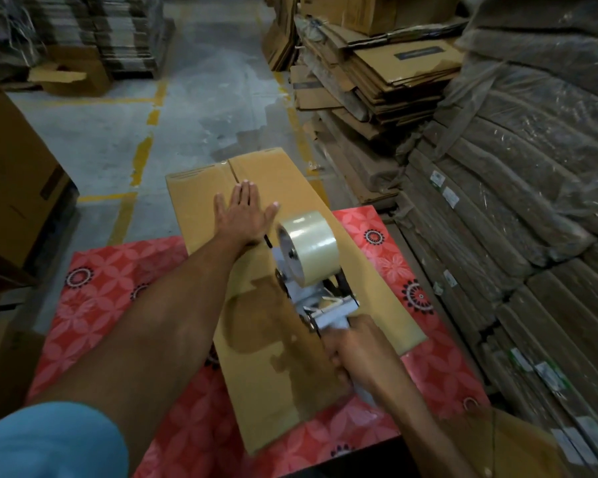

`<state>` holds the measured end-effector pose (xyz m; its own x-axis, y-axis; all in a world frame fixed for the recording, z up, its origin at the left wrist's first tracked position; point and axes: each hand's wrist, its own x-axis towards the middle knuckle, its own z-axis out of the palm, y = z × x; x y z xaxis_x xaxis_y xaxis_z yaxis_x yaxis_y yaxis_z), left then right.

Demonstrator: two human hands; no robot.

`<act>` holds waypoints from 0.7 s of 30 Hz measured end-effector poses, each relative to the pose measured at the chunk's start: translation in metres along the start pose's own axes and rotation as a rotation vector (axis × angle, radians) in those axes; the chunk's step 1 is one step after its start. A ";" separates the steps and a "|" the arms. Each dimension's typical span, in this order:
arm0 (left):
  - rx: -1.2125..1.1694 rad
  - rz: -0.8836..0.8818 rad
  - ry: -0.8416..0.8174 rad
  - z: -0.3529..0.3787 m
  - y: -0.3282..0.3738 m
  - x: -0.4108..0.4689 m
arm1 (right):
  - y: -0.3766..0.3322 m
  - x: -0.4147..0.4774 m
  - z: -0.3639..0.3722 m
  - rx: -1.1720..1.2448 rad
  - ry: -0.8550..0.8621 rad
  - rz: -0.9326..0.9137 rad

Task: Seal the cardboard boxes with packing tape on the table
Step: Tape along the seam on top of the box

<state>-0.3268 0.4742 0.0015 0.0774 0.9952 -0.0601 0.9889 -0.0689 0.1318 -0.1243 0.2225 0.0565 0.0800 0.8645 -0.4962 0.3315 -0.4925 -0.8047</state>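
A long flattened cardboard box (283,188) lies lengthwise on a table with a red flowered cover (118,288), its far end overhanging the table edge. My left hand (244,215) presses flat on the box near the centre seam, fingers straight. My right hand (356,350) grips the handle of a tape dispenser (321,305) that sits on the near half of the box. A roll of clear packing tape (308,248) is mounted on the dispenser. A shiny strip of tape shows on the cardboard just left of the dispenser.
Stacks of flattened cartons (377,74) and plastic-wrapped bundles (518,201) rise close on the right. A large brown box (11,181) stands at the left. Grey concrete floor with yellow lines (142,157) lies beyond the table; an open carton (69,72) sits far left.
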 end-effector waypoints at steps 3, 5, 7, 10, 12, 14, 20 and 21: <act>-0.021 -0.057 0.003 -0.005 0.006 0.000 | 0.018 -0.025 -0.007 0.069 -0.007 0.032; -0.030 -0.078 -0.005 -0.009 0.018 -0.010 | 0.018 -0.028 -0.007 0.086 0.016 0.023; -0.047 -0.043 -0.009 -0.005 0.030 -0.029 | 0.015 -0.025 -0.005 0.065 0.038 0.001; 0.021 0.086 0.021 0.017 0.034 -0.066 | 0.013 -0.021 -0.003 0.086 0.030 -0.019; 0.052 0.104 0.039 0.023 0.030 -0.075 | 0.011 -0.021 -0.004 0.080 0.023 -0.022; 0.057 0.103 0.024 0.021 0.027 -0.070 | 0.006 -0.020 -0.003 0.056 0.017 -0.026; 0.124 0.089 -0.040 0.005 0.010 -0.040 | -0.017 0.008 0.004 0.031 -0.005 -0.067; 0.127 0.079 -0.038 0.002 0.007 -0.039 | -0.016 0.006 0.004 0.024 -0.025 -0.062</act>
<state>-0.3221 0.4349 0.0024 0.1581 0.9831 -0.0920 0.9874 -0.1577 0.0117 -0.1327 0.2351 0.0655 0.0361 0.8910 -0.4526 0.3123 -0.4402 -0.8418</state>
